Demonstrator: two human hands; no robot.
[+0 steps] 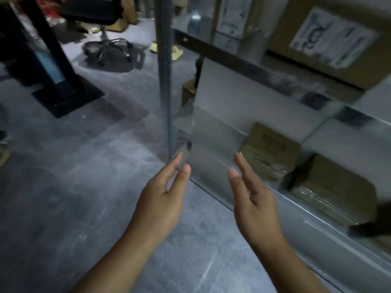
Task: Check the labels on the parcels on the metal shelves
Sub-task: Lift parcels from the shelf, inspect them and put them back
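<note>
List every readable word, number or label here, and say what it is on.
Nothing is legible.
White label on the upper cardboard box: blurred print and a dark looping mark.
Dark print on the lower brown parcel: blurred.
Pale label on the tall box: blurred.

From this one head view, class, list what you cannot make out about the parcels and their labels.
All in the head view:
1. White label on the upper-shelf box: motion blur, print unreadable.
2. Print on the lower brown parcel: blurred and dim.
3. Taped parcel beside it: right end hidden by a dark shape; no label shows.
4. Small box behind the grey panel: mostly covered by it.
</note>
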